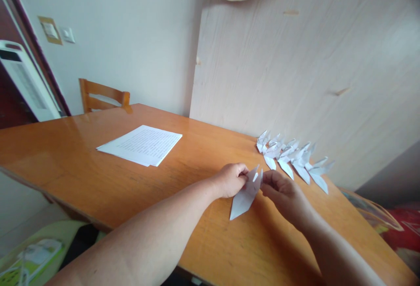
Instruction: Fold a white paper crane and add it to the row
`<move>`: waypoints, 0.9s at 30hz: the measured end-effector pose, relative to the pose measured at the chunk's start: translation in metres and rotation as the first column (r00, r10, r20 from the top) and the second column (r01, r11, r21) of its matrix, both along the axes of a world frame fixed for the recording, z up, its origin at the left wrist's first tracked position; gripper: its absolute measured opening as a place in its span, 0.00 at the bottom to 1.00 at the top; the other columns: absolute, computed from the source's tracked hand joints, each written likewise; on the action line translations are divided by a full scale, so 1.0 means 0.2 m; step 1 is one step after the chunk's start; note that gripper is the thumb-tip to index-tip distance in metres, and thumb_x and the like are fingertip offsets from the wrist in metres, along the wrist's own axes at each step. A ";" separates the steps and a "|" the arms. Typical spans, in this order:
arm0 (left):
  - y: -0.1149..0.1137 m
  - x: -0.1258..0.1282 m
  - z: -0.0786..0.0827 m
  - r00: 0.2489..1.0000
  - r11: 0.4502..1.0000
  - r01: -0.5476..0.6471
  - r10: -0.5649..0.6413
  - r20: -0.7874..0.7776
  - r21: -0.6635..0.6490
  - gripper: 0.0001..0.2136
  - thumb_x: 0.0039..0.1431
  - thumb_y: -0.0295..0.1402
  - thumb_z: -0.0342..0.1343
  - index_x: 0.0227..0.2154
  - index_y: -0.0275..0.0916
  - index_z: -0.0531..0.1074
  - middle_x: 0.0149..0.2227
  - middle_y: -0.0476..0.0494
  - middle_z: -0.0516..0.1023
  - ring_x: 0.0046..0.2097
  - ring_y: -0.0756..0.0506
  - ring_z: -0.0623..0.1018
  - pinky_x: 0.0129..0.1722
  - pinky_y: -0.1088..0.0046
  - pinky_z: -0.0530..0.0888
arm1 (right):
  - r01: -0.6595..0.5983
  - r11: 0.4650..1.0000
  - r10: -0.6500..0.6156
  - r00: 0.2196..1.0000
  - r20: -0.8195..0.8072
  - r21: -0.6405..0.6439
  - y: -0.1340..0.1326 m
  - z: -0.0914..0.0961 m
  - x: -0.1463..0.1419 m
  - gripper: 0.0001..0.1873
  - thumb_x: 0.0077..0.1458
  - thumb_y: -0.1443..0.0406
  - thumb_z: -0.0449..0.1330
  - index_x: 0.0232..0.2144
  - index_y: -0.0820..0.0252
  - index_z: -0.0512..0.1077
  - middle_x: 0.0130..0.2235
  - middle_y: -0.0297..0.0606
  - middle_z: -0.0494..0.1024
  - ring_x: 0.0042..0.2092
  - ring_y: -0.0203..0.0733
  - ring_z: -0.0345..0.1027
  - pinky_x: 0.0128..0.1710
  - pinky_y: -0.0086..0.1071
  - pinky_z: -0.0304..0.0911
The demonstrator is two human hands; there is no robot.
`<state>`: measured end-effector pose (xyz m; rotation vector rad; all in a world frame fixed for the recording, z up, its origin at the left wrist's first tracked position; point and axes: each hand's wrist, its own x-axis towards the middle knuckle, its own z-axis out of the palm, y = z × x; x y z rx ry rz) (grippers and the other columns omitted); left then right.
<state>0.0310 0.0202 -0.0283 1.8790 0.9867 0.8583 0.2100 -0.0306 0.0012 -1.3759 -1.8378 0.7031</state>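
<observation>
A folded white paper figure [243, 200], perhaps an origami crane, is between my hands just above the wooden table [183, 216]. It has a broad pointed flap toward me and two narrow points sticking up. My left hand [232, 180] pinches its left side with thumb and fingers closed. On the other side my right hand [281, 189] has its fingers closed at the right-hand point; its fingertips are partly hidden. Beyond my right hand stand several similar folded paper figures [300, 163] in a row near the wall.
A stack of printed sheets [141, 146] lies toward the left of the table. A wooden chair [105, 94] stands behind the far edge. At lower left, a green seat [62, 233] holds a power strip [31, 262]. A pale board [278, 67] backs the table.
</observation>
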 end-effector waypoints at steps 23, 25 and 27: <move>0.00 -0.03 0.03 0.997 0.997 -0.035 0.039 -0.063 0.068 0.05 0.56 0.27 0.51 0.31 0.37 0.72 0.31 0.48 0.78 0.35 0.48 0.74 0.33 0.75 0.68 | 0.043 0.992 -0.062 0.986 0.152 0.122 0.03 -0.02 0.03 0.08 0.56 0.59 0.59 0.31 0.56 0.73 0.30 0.34 0.75 0.29 0.38 0.65 0.28 0.31 0.57; 0.00 -0.03 0.03 0.998 0.997 -0.035 0.039 -0.049 0.063 0.05 0.55 0.28 0.51 0.31 0.37 0.72 0.31 0.49 0.77 0.34 0.48 0.74 0.33 0.75 0.68 | 0.044 0.993 -0.060 0.987 0.147 0.108 0.03 -0.03 0.03 0.08 0.55 0.59 0.59 0.31 0.56 0.73 0.29 0.33 0.75 0.29 0.37 0.65 0.28 0.31 0.57; -0.01 -0.03 0.03 1.000 0.998 -0.018 0.018 -0.001 0.058 0.05 0.56 0.29 0.52 0.32 0.37 0.72 0.31 0.49 0.76 0.34 0.49 0.73 0.32 0.75 0.68 | 0.048 0.994 -0.062 0.988 0.141 0.100 0.04 -0.04 0.03 0.07 0.55 0.59 0.59 0.30 0.56 0.72 0.27 0.32 0.74 0.28 0.37 0.65 0.28 0.31 0.57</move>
